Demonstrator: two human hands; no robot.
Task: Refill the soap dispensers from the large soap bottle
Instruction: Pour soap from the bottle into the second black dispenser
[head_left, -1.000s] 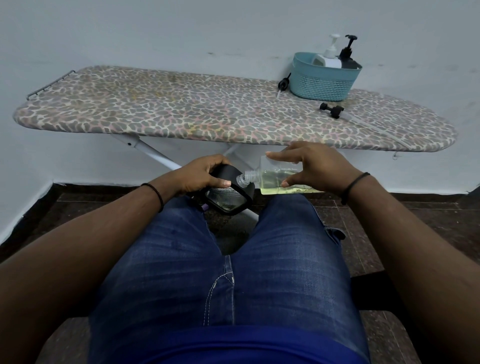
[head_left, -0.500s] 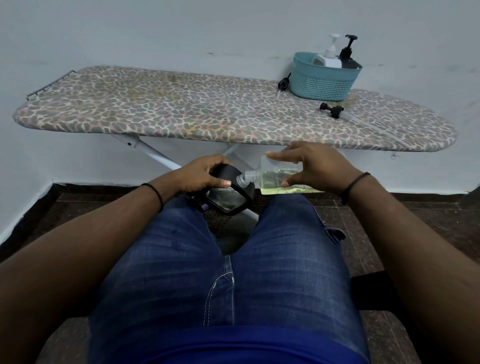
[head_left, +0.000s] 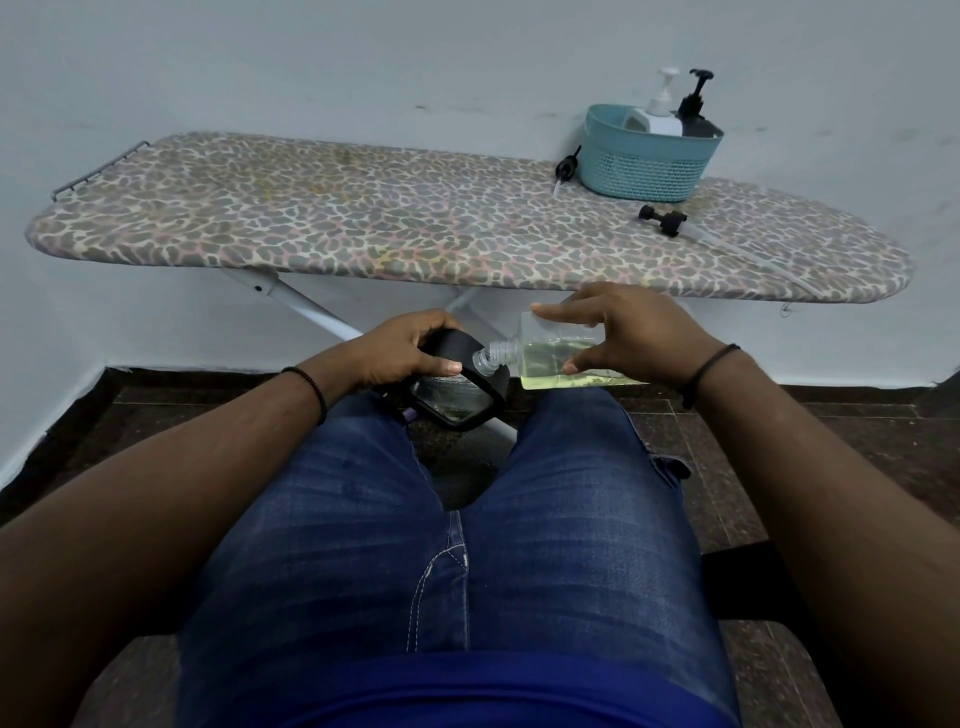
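Clear soap bottle (head_left: 563, 358) gripped in right hand (head_left: 636, 332), neck against black dispenser (head_left: 457, 387) clutched by left hand (head_left: 405, 345).

Nothing here can be read. The clear bottle (head_left: 566, 358) between the right hand's fingers (head_left: 558, 312) bears no label, and the black container (head_left: 457, 387) under the left hand's fingers (head_left: 447, 368) shows no print or number.
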